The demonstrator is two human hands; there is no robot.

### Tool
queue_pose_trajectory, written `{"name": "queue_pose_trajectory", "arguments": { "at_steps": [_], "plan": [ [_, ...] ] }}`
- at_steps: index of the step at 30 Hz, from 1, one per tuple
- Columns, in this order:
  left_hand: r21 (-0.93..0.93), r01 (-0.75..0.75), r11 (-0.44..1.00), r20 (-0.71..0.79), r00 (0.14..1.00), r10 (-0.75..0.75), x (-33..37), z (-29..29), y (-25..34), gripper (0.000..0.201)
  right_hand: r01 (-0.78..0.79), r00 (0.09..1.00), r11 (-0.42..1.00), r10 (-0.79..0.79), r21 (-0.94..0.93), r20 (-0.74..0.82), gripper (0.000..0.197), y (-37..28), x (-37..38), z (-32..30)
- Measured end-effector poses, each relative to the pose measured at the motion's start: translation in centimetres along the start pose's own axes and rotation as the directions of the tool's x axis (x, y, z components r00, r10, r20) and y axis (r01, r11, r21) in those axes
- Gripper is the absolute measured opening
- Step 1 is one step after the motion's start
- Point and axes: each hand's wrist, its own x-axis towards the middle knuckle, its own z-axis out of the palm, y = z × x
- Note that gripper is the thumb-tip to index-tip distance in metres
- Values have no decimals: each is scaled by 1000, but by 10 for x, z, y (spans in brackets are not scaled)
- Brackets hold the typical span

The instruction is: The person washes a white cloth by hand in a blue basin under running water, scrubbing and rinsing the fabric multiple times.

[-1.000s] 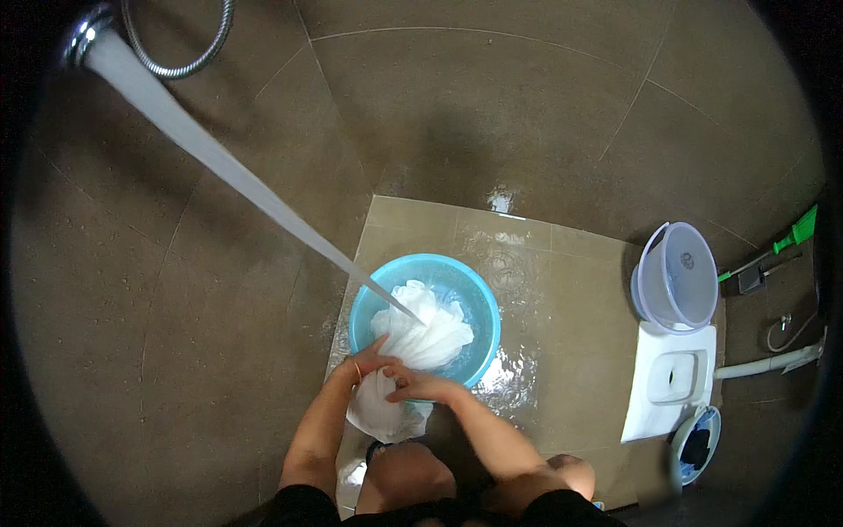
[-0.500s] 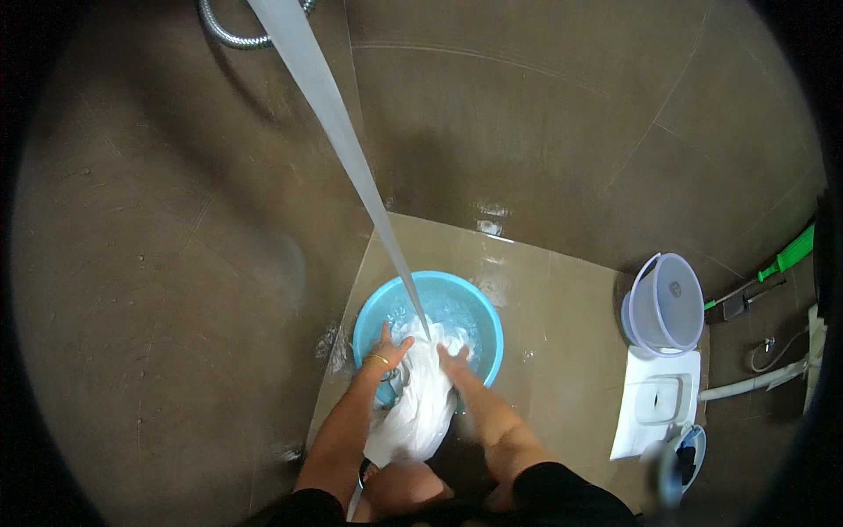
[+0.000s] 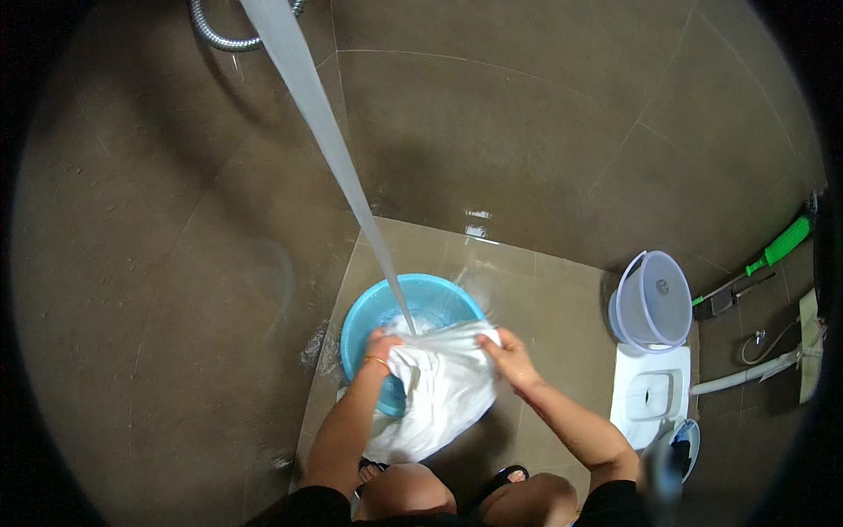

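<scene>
A wet white cloth [image 3: 443, 386], perhaps a garment, is stretched between my two hands over a light-blue basin [image 3: 351, 327]. My left hand [image 3: 384, 345], with a yellow bangle at its wrist, is closed on the cloth's left side, inside the basin's left rim. Beyond the basin's right rim, my right hand [image 3: 509, 356] pinches the upper right edge of the cloth. The lower part of the cloth hangs over the basin's near rim toward my knees. A stream of water [image 3: 338, 154] falls from above into the basin, just behind the cloth.
At the right, a pale lilac bucket [image 3: 663, 303] stands by a white squat toilet [image 3: 650, 386]. A smaller container [image 3: 689, 448] sits nearer me. A green brush [image 3: 781, 246] leans at the right wall. A metal shower hose [image 3: 219, 37] hangs upper left. The tiled floor [image 3: 544, 299] looks wet.
My right hand has moved right and out of the basin, and now grips the cloth's edge. The cloth, bunched before, is spread wide. My left hand has closed on it.
</scene>
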Motion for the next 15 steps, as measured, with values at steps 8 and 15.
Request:
{"name": "queue_pose_trajectory", "arguments": {
  "at_steps": [8, 15],
  "plan": [
    [286, -636, 716, 136, 767, 627, -20, -26, 46, 58, 448, 862, 654, -497, -610, 101, 39, -1, 11, 11],
    [970, -220, -105, 243, 842, 481, -17, -22, 25, 88, 555, 816, 333, -397, -763, 420, 60, 45, 102, 59]
  ]
}}
